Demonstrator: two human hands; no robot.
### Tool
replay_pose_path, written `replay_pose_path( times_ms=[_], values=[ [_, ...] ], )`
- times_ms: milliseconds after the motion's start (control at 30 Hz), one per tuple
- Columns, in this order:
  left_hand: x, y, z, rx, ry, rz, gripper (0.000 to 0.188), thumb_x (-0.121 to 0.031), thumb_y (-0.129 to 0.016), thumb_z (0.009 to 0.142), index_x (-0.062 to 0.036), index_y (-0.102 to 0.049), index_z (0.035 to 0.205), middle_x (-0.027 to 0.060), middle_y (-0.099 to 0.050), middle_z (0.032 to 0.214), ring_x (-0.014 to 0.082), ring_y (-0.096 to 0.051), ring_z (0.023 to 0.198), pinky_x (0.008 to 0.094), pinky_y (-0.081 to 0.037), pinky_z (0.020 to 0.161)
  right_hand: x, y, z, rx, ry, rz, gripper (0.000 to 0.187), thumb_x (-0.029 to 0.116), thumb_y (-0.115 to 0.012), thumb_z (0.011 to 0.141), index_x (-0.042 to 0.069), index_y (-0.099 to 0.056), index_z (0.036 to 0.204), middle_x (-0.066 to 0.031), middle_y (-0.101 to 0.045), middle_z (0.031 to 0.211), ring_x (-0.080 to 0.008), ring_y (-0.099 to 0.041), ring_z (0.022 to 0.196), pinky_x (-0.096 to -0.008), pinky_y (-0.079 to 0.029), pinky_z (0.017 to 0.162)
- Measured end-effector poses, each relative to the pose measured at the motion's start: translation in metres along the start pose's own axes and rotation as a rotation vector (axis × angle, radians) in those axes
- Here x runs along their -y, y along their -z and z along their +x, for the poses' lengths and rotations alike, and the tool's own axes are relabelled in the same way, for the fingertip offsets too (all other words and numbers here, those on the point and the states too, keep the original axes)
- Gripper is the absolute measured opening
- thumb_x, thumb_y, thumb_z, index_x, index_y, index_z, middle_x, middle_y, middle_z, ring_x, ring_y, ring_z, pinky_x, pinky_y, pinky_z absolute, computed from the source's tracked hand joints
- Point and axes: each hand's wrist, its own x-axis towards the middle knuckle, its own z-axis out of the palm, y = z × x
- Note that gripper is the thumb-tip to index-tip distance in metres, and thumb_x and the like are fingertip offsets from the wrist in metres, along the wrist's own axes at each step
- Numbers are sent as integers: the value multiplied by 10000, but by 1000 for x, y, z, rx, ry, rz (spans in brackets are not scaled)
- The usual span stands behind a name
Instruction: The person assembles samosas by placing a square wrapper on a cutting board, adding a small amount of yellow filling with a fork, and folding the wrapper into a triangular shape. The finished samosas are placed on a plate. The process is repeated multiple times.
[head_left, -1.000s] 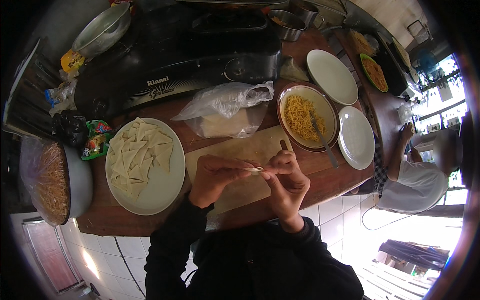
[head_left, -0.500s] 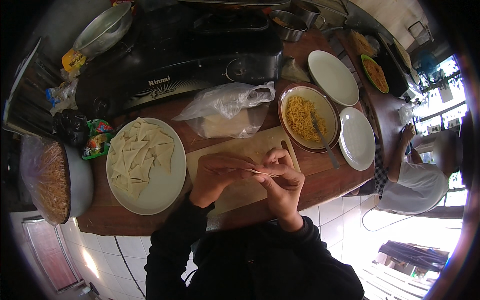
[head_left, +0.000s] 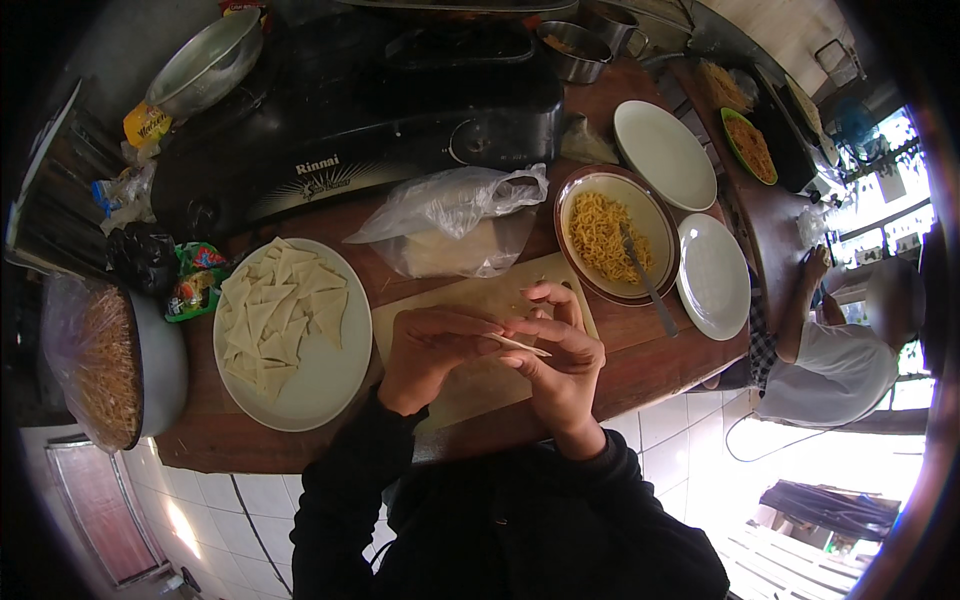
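Observation:
My left hand [head_left: 430,352] pinches a small folded dough wrapper [head_left: 524,346] between thumb and flat fingers, above a pale cutting board [head_left: 470,402]. From the other side, my right hand [head_left: 572,375] holds its edge with thumb and fingertips, one finger raised. The wrapper is seen nearly edge-on, so any filling is hidden. Left of my hands, a white plate [head_left: 310,398] carries many folded triangular wrappers [head_left: 268,310]. Behind the board lies a clear plastic bag [head_left: 455,225] with pale square sheets inside. A brown-rimmed bowl [head_left: 566,215] holds yellow noodles [head_left: 605,235] and a fork [head_left: 650,285].
A black gas stove [head_left: 370,130] spans the back. Two white plates [head_left: 665,155] stand right of the bowl. At far left is a pot [head_left: 165,350] with a bagged, brownish shredded food. A person in a white shirt [head_left: 830,375] sits at another table on the right.
My right hand's fingers have spread slightly and one finger has lifted higher. The wrapper's outer edge has tilted down a little. My left hand has barely moved.

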Motion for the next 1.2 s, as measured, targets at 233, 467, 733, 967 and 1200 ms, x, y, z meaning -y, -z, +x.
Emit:
replay_pose_path(
  times_ms=[233,467,733,967,1200],
  values=[
    [0,1,6,32,-17,-173,154,64,-661,739,40,-657,892,151,-637,974,215,-620,915,302,-507,801,-7,-2,-5,-41,10,89,206,33,-741,686,33,-701,888,-106,-515,1114,-188,-434,1070,-320,-304,909],
    [-7,1,5,98,9,-96,172,58,-683,718,10,-678,883,128,-636,989,218,-601,960,302,-500,819,-8,2,-5,24,159,-119,165,32,-746,665,73,-716,822,-82,-538,1076,-226,-408,1097,-388,-247,988],
    [-4,8,10,200,-267,142,188,27,-719,677,-29,-702,855,59,-666,899,199,-520,1039,310,-461,860,-8,2,-7,19,196,-183,187,81,-758,653,132,-733,831,-41,-574,1024,-216,-385,1101,-404,-234,983],
    [-7,-8,10,-15,-165,94,330,-75,-754,699,3,-654,1003,85,-629,1069,182,-536,1019,324,-438,889,-10,4,-6,-134,436,-476,214,117,-775,607,170,-730,809,-36,-568,966,-232,-390,1060,-404,-286,910],
    [1,6,2,101,206,-98,272,-181,-635,851,24,-640,1028,89,-645,1003,104,-574,870,241,-449,800,-12,18,3,-133,874,-992,280,146,-803,528,213,-696,778,-17,-537,995,-264,-395,1012,-400,-344,815]
  ],
)
